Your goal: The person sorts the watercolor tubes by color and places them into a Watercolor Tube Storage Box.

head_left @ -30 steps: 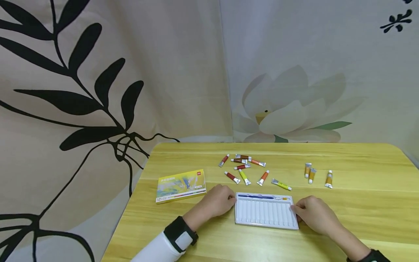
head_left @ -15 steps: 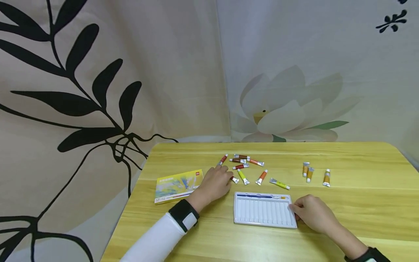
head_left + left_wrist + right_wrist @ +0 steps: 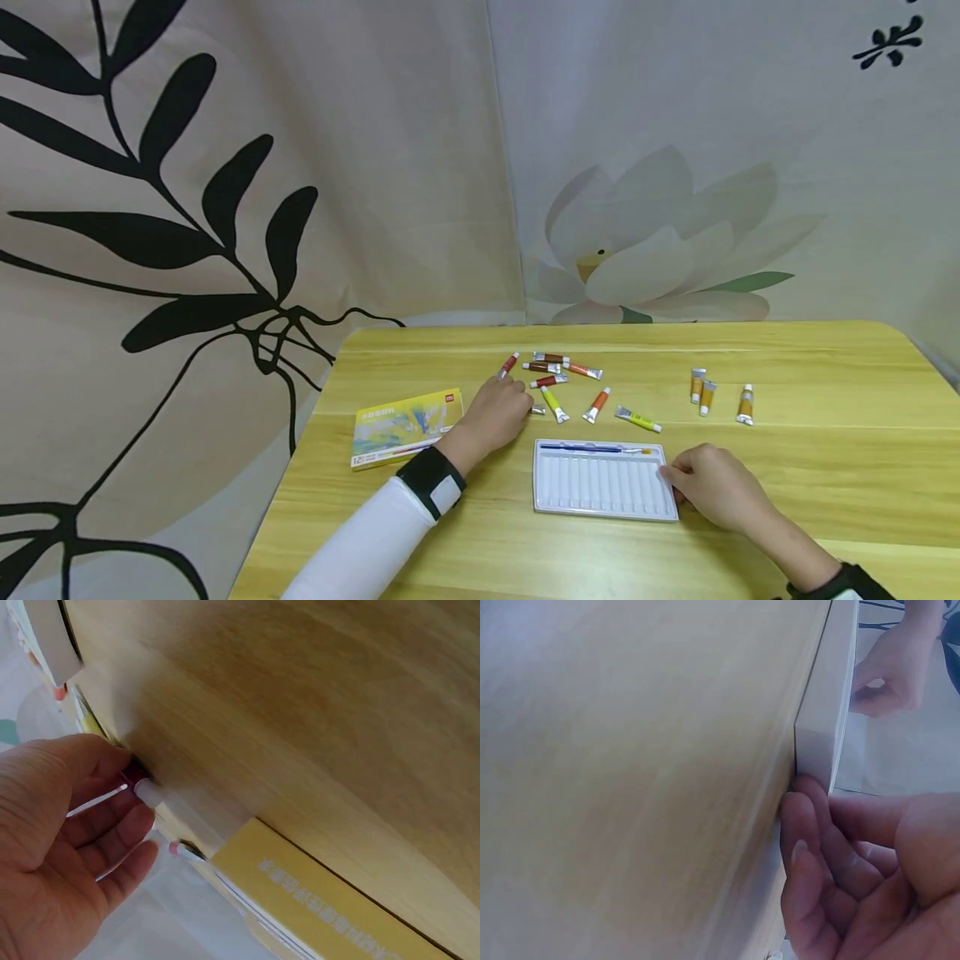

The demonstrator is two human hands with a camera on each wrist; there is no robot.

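Note:
My left hand (image 3: 520, 403) reaches over the scattered paint tubes (image 3: 558, 373). In the left wrist view its thumb and fingers (image 3: 112, 817) pinch a dark red tube with a white cap (image 3: 139, 784); the head view shows only that tube's end (image 3: 537, 409). A white plastic tray (image 3: 600, 492) with ribbed slots lies in front of me, a blue-handled brush (image 3: 592, 449) in its top groove. My right hand (image 3: 672, 478) rests against the tray's right edge, its fingertips (image 3: 804, 806) touching the tray's corner (image 3: 826, 705).
A yellow paint box (image 3: 406, 426) lies flat left of my left hand. Yellow, orange and green-yellow tubes (image 3: 597, 404) lie behind the tray, and three ochre tubes (image 3: 706, 395) at the right. Printed curtains hang behind the wooden table (image 3: 810, 467).
My left hand left the tray's left edge, moved back to the loose tubes and took hold of the red one. My right hand stayed at the tray's right edge.

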